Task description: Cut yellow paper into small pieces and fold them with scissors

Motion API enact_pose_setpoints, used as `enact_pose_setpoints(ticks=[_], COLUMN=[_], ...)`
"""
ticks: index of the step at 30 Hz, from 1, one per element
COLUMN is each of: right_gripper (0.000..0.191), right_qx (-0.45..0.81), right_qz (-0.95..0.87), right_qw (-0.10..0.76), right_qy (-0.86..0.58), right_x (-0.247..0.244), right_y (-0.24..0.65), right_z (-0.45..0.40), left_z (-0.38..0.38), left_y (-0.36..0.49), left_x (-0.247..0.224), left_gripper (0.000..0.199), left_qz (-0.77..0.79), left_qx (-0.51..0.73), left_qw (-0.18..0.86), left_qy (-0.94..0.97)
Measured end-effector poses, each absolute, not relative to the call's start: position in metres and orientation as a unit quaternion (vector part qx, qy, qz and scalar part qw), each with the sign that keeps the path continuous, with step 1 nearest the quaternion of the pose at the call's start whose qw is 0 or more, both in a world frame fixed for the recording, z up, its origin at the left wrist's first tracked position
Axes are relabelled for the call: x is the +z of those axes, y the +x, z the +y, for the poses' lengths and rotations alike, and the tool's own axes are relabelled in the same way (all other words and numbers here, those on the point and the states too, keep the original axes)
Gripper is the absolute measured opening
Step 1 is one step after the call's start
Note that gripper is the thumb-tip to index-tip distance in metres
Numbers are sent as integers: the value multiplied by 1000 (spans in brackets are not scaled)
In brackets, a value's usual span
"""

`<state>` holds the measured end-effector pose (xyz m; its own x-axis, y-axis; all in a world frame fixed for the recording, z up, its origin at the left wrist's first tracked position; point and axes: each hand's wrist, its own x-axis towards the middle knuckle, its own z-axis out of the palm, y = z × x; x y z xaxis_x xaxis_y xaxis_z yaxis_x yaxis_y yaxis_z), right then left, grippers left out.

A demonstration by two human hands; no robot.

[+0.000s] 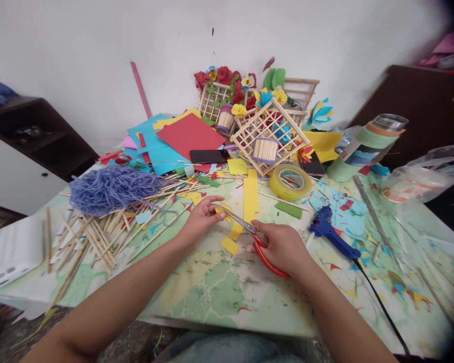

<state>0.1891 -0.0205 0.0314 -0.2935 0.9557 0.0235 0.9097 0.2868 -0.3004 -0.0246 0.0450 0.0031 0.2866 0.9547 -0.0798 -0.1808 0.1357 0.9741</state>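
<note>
My right hand (282,247) grips red-handled scissors (267,254), their blades pointing left toward my left hand (202,219). Between the thumb and fingers of my left hand is a small piece of yellow paper (224,207), partly hidden by the fingers and the blade tips. Below the blades, small cut yellow paper pieces (230,245) lie on the tablecloth. A long yellow paper strip (250,191) stretches away from me just behind the scissors.
Blue yarn (113,189) and scattered wooden sticks (102,239) cover the left side. Stick lattices (272,136) with paper flowers stand at the back, near tape (290,182) and coloured sheets (191,133). A blue glue gun (335,234) and green bottle (363,146) are at right.
</note>
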Motion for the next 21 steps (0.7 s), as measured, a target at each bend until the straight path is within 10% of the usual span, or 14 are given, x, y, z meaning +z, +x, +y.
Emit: enact_pose_setpoints(ticks=[21], right_gripper=[45], right_qx=[109], right_qz=[-794], right_qw=[84], right_qy=[-592], right_x=[32], right_y=[190], right_z=[-21], left_z=[46], left_y=[-27], left_x=[4], left_gripper=[49], left_qz=[408], left_qx=[454], left_qw=[630], left_qy=[480])
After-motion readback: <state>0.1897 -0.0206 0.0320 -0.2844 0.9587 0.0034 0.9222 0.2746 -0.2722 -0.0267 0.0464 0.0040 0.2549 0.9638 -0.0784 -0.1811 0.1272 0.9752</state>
